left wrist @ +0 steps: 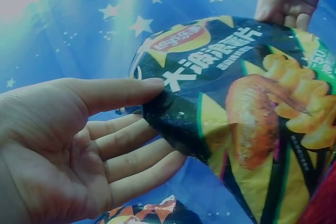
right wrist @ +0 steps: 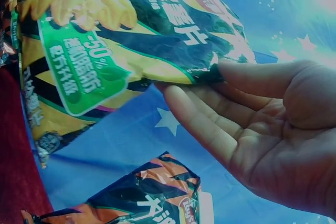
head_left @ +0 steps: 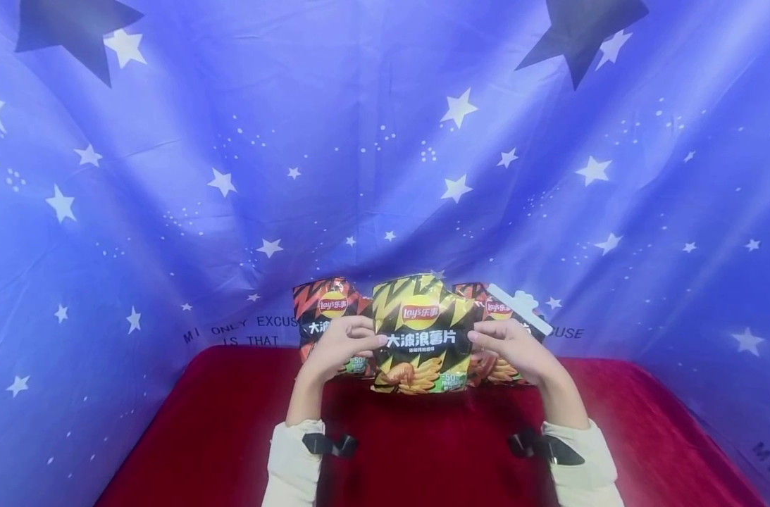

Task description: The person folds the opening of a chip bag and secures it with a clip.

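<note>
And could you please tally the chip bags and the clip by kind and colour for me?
Yellow-and-black chip bag: 1
Red-and-black chip bags: 2
White clip: 1
Total: 4

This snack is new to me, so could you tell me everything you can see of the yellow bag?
The yellow bag is striped with black and bears a Lay's logo, white Chinese lettering, pictures of ridged chips and a chicken wing, and a green "-50%" patch. It looks like glossy, creased plastic film. It is roughly upright before two red bags, its sides pinched by the left grip and right grip. Whether it touches the red cloth is unclear.
</note>
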`<state>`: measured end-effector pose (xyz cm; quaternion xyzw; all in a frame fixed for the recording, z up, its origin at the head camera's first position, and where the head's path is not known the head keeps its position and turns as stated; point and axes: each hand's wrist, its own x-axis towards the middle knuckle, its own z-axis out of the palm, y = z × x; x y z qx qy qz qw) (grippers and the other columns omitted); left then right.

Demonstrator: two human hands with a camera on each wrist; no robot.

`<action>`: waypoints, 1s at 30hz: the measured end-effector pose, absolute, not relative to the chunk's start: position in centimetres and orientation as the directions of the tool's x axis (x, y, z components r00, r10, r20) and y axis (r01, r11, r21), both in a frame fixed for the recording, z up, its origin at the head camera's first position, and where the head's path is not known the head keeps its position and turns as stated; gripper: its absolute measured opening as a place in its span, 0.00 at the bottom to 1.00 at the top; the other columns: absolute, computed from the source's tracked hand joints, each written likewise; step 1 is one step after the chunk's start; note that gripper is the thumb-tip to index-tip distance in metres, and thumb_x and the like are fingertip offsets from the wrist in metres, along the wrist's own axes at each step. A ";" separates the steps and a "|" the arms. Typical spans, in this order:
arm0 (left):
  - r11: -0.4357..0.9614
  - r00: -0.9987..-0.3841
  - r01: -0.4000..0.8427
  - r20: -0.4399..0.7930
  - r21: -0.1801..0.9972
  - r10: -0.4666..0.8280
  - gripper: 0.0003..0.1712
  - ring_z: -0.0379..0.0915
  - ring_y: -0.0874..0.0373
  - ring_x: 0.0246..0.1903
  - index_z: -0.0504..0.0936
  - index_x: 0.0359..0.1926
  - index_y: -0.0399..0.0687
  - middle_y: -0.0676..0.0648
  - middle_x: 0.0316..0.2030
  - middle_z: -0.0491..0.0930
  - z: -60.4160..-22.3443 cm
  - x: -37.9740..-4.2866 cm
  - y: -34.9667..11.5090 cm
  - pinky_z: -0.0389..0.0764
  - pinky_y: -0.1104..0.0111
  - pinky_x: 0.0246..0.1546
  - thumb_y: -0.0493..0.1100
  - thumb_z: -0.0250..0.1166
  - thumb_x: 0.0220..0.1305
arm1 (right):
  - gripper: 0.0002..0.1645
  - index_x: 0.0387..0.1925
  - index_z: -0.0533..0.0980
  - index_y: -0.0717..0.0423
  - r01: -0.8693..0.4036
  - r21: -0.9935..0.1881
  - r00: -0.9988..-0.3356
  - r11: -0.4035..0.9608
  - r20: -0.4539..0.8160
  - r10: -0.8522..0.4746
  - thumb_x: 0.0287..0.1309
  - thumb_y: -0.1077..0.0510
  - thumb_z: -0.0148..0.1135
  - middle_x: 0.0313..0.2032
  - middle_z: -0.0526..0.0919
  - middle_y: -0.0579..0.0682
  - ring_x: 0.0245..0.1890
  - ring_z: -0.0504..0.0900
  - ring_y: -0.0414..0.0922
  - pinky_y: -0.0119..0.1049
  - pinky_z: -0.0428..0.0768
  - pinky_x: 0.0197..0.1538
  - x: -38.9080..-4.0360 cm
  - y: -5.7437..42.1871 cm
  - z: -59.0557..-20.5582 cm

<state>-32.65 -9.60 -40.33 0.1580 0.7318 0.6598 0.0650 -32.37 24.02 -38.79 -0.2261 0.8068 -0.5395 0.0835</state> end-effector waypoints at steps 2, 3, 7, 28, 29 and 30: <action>0.081 -0.937 0.148 0.113 0.986 0.330 0.12 0.82 0.62 0.36 0.79 0.40 0.36 0.50 0.31 0.86 -40.5 -32.6 -9.8 0.85 0.47 0.49 0.36 0.72 0.60 | 0.20 0.50 0.76 0.79 -0.283 -0.910 -0.869 0.304 0.109 -0.483 0.74 0.61 0.54 0.48 0.84 0.67 0.36 0.90 0.44 0.51 0.85 0.53 -32.4 24.0 -38.9; 0.084 -0.935 0.147 0.111 0.986 0.336 0.12 0.82 0.62 0.36 0.79 0.41 0.36 0.50 0.31 0.86 -40.6 -32.5 -10.0 0.85 0.46 0.49 0.36 0.73 0.60 | 0.18 0.46 0.77 0.77 -0.284 -0.913 -0.862 0.294 0.108 -0.496 0.74 0.61 0.54 0.43 0.85 0.62 0.35 0.90 0.44 0.48 0.87 0.49 -32.4 24.1 -39.0; 0.114 -0.925 0.156 0.105 0.981 0.364 0.13 0.82 0.62 0.35 0.79 0.41 0.36 0.48 0.32 0.88 -41.1 -32.6 -10.5 0.84 0.43 0.49 0.37 0.73 0.60 | 0.14 0.35 0.77 0.69 -0.274 -0.924 -0.838 0.268 0.092 -0.539 0.73 0.60 0.55 0.36 0.84 0.45 0.35 0.91 0.47 0.43 0.88 0.41 -32.5 24.2 -39.3; 0.125 -0.866 0.098 0.023 0.987 0.499 0.15 0.77 0.61 0.29 0.72 0.28 0.42 0.53 0.21 0.74 -42.2 -32.6 -11.6 0.88 0.55 0.44 0.35 0.72 0.61 | 0.19 0.41 0.77 0.80 -0.232 -0.938 -0.772 0.257 0.017 -0.636 0.73 0.61 0.56 0.42 0.89 0.64 0.39 0.91 0.47 0.43 0.88 0.46 -32.8 24.0 -41.1; 0.121 -0.864 0.089 0.017 0.989 0.502 0.15 0.77 0.61 0.29 0.71 0.28 0.42 0.53 0.21 0.74 -42.2 -32.7 -11.6 0.88 0.56 0.43 0.34 0.72 0.61 | 0.19 0.40 0.77 0.80 -0.233 -0.939 -0.769 0.253 0.019 -0.639 0.73 0.61 0.56 0.41 0.89 0.61 0.39 0.91 0.46 0.42 0.88 0.46 -32.8 24.0 -41.2; 0.118 -0.862 0.083 0.012 0.990 0.507 0.15 0.77 0.62 0.28 0.71 0.27 0.43 0.54 0.20 0.72 -42.3 -32.7 -11.7 0.88 0.56 0.43 0.34 0.72 0.60 | 0.18 0.39 0.77 0.79 -0.233 -0.940 -0.767 0.249 0.020 -0.642 0.73 0.61 0.56 0.38 0.90 0.57 0.38 0.91 0.46 0.41 0.88 0.45 -32.9 24.0 -41.3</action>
